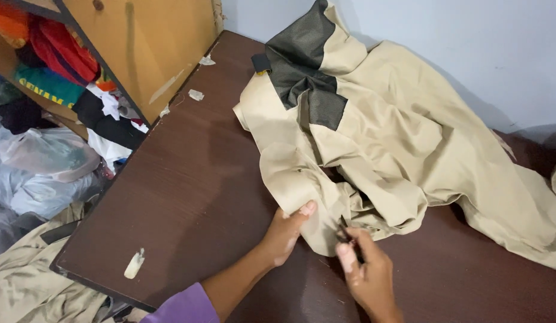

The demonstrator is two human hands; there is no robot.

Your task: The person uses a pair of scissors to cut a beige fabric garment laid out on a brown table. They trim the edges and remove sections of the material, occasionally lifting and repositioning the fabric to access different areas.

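A large beige garment [403, 143] with black mesh panels [302, 66] lies crumpled across the dark brown table [188, 197]. My left hand [285, 232] pinches the garment's near edge, thumb on top of the cloth. My right hand [366, 276] is just to its right, fingers closed around a small dark tool [345, 234] whose tip touches the fabric's folded edge. What kind of tool it is cannot be made out.
A wooden shelf [152, 48] stuffed with colourful clothes stands at the left. Plastic bags [44, 161] and more beige cloth [26, 281] lie on the floor beside the table. Small white scraps [134, 264] rest on the tabletop. A pale wall runs behind.
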